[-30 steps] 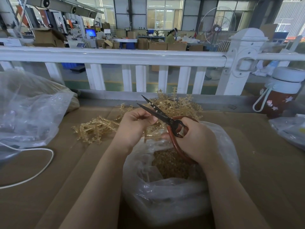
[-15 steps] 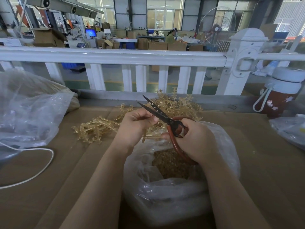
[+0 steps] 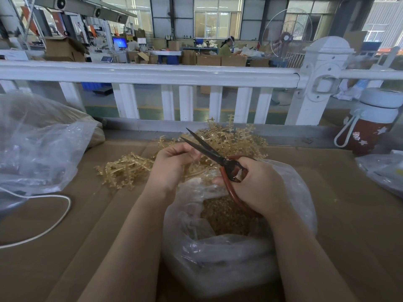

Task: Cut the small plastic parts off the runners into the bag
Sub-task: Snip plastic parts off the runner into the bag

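Note:
My left hand (image 3: 172, 164) pinches an amber plastic runner (image 3: 197, 161) above the mouth of the clear bag (image 3: 218, 264). My right hand (image 3: 259, 184) grips red-handled scissors (image 3: 209, 150); their dark blades stand slightly apart and point up-left past the left fingers. Loose amber parts (image 3: 226, 216) fill the bottom of the bag. A heap of uncut runners (image 3: 235, 138) lies behind the hands, and a smaller heap (image 3: 124, 168) lies to the left on the cardboard.
A large crumpled plastic bag (image 3: 37, 144) sits at the left with a white cable (image 3: 54, 223) curving before it. A red bottle with a white lid (image 3: 370, 125) stands at the right, beside another plastic bag (image 3: 381, 171). A white railing (image 3: 152, 75) bounds the far edge.
Both hands stay over the bag. The scissor blades have shifted slightly, and the left fingers have turned the runner a little.

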Demonstrator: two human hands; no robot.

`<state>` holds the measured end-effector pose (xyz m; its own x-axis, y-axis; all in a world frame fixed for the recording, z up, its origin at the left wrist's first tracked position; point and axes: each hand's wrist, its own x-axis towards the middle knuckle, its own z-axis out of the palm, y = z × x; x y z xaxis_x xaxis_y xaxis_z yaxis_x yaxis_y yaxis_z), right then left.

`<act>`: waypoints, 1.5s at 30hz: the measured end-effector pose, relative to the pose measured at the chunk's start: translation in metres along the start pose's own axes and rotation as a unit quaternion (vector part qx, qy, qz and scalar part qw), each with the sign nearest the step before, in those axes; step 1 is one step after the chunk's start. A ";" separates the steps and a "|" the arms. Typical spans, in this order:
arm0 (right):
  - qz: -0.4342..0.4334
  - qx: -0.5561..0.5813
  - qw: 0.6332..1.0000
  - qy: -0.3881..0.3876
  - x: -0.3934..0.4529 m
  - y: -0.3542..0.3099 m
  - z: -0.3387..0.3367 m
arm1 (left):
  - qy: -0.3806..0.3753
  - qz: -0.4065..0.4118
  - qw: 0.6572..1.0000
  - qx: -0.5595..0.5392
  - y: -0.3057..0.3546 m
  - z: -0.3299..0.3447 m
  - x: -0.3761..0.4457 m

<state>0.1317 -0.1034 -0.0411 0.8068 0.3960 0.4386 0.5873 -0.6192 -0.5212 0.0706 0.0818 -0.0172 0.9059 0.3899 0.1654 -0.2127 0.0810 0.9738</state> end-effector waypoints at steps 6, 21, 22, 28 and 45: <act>0.052 0.043 0.997 0.027 0.002 0.003 0.005 | -0.024 -0.057 0.998 0.029 -0.001 0.001 -0.001; 0.073 0.271 0.959 0.030 0.006 -0.002 0.004 | -0.117 -0.064 0.991 0.028 -0.002 0.005 -0.005; 0.068 0.268 0.961 0.024 0.006 -0.002 0.004 | -0.117 -0.066 0.991 0.027 -0.002 0.005 -0.005; 0.067 0.250 0.966 0.009 0.007 -0.002 0.005 | -0.103 -0.046 0.993 0.045 0.001 0.004 -0.005; 0.078 0.092 0.990 0.073 0.005 -0.001 0.005 | 0.013 0.035 0.995 0.094 0.004 0.008 -0.004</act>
<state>0.1354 -0.0975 -0.0424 0.8782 0.1949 0.4368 0.4696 -0.5252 -0.7097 0.0690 0.0733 -0.0126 0.8809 0.4121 0.2326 -0.2013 -0.1186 0.9723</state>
